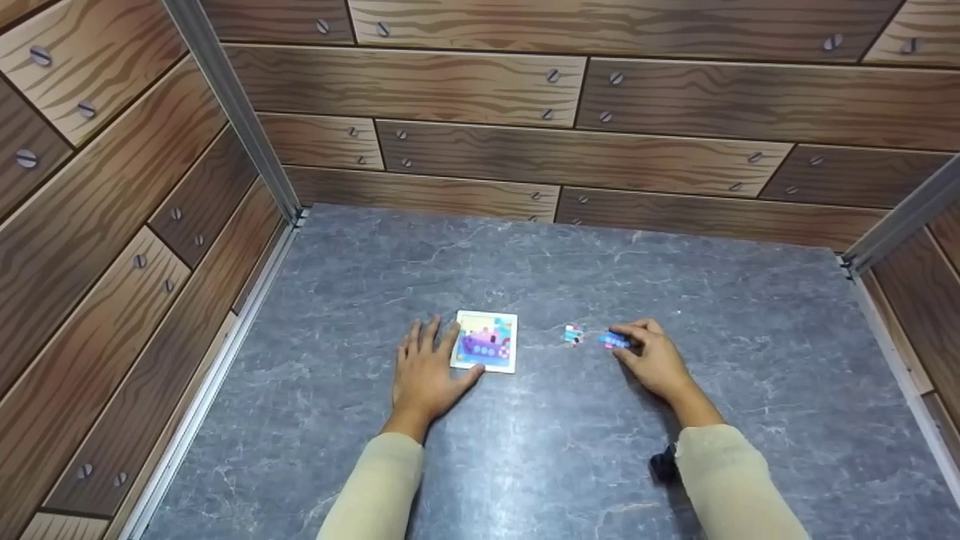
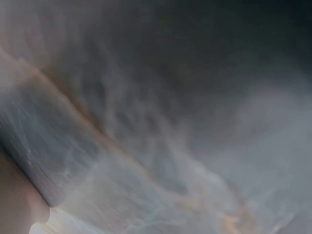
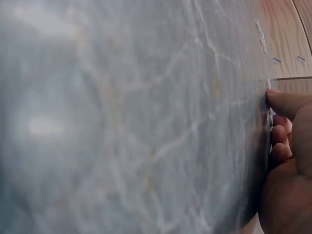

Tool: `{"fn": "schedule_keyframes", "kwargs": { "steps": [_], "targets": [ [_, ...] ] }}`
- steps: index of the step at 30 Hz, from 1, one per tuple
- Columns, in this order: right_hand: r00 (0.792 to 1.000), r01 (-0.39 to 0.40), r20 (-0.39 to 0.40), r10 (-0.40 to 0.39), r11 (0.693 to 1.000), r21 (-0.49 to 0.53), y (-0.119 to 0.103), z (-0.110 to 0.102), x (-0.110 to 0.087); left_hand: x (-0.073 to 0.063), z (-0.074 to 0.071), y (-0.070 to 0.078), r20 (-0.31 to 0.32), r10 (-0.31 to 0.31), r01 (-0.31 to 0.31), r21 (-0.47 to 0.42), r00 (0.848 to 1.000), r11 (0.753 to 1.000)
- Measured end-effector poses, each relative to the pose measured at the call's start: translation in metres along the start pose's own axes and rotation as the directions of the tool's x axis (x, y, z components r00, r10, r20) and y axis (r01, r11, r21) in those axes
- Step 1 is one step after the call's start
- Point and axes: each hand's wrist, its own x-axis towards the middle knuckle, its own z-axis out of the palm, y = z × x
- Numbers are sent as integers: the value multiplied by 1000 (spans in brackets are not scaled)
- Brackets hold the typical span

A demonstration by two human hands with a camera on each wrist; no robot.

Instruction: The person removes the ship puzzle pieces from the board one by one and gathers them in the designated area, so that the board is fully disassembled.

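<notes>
A small square picture puzzle [image 1: 512,341] with a white border lies on the grey tabletop, showing a purple boat. My left hand [image 1: 427,375] rests at its left side, fingers spread, with the index finger and thumb at the puzzle's edge. To the right, my right hand [image 1: 658,360] pinches a blue puzzle piece [image 1: 616,340] with a little pink on it, between thumb and fingers, at or just over the table. Between puzzle and right hand lies another small multicoloured puzzle piece [image 1: 573,334]. In the right wrist view, the thumb [image 3: 285,102] and curled fingers partly hide the thin pieces.
Wood-patterned walls [image 1: 480,90] enclose the grey marbled table [image 1: 555,450] at the back and both sides, with metal strips [image 1: 225,97] at the corners. A black object [image 1: 663,465] sits by the right sleeve. The left wrist view is mostly blurred.
</notes>
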Motion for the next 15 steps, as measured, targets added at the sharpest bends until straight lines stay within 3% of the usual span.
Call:
{"fn": "schedule_keyframes", "kwargs": {
  "steps": [15],
  "targets": [
    [1000,26,-4,-26,1000,1,2,-2,1,0,0,-1,17,3,-3,11,1000,1000]
  ]
}}
